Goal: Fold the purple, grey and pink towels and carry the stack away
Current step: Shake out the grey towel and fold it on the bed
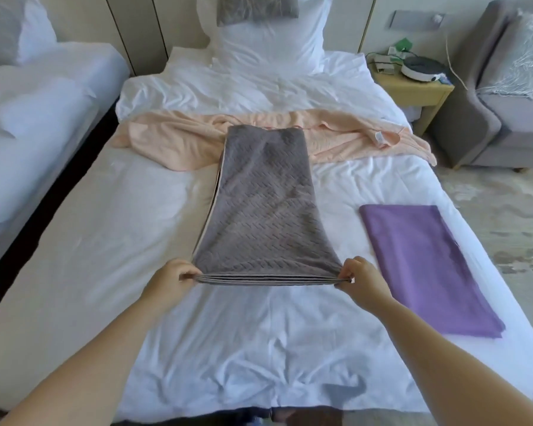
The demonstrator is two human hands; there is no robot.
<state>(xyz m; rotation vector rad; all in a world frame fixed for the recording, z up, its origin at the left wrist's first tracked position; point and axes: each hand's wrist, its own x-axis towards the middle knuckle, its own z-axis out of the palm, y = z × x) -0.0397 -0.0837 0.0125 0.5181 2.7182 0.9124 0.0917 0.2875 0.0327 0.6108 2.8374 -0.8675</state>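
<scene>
Left hand (173, 279) and right hand (362, 278) pinched the folded grey towel's (265, 204) near corners on the bed (105, 229); beyond the fingers (349, 269) its far end overlapped the crumpled pink towel (173, 139), the purple towel (422, 265) folded rightward.

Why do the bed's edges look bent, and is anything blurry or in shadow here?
Head view: the wide-angle lens bows the bed edges and stretches the forearms; light is soft and even, no glare, with one faint shadow near the bed's foot; everything is slightly soft, yet the weave of the grey towel reads.
</scene>
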